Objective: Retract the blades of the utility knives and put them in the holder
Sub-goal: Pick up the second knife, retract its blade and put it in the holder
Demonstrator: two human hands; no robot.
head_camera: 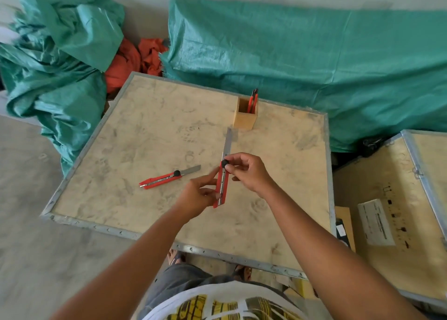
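My left hand point(197, 194) grips the lower body of a red utility knife point(222, 186), held upright over the middle of the plywood board point(145, 138). Its long steel blade sticks far out toward the holder. My right hand point(249, 172) pinches the knife's black locking knob between thumb and fingers. A second red utility knife point(160, 180) lies flat on the board to the left, blade extended and pointing right. The small wooden holder point(244, 116) stands at the board's far edge with red knives standing in it.
The board has a metal rim point(116, 232) with nail heads. Green tarpaulin bundles point(290, 49) lie behind and to the left, with orange cloth point(128, 61) between them. A second wooden crate point(396, 218) with a paper label stands at the right. Sandalled feet show below the near edge.
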